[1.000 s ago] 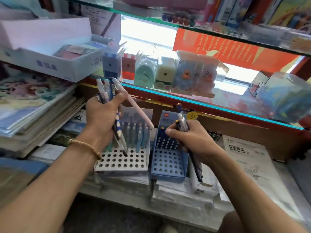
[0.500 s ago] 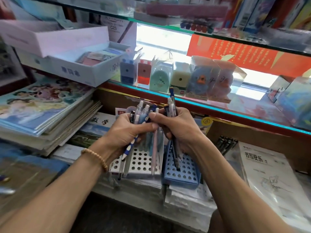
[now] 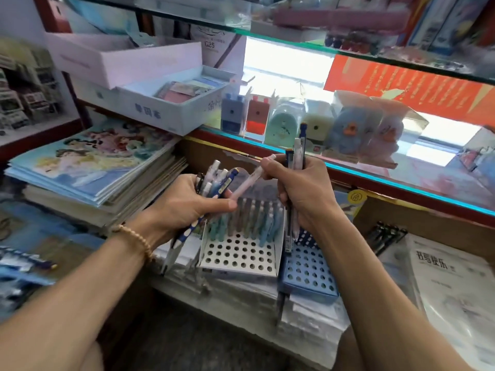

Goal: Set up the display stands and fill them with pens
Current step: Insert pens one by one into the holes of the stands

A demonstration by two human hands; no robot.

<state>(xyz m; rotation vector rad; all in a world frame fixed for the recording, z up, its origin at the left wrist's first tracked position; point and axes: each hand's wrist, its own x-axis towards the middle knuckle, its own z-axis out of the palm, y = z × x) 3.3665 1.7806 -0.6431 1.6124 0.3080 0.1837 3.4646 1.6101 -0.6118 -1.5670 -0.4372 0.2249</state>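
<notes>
while both hands (image 3: 241,199) grip pens (image 3: 217,180), stands (image 3: 238,255) sit below

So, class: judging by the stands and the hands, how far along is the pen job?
Done: both stands are set up, and the white stand has its back rows filled. In hand: the left hand grips a bunch of pens, while the right hand holds several more and pinches a pink pen. Left: the white stand's front holes and most of the blue stand are empty.

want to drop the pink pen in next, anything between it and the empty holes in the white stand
Nothing visible. The pink pen, pinched by the right hand, hangs above the white stand; its front holes are open, and the pens already placed fill only the back rows.
</notes>
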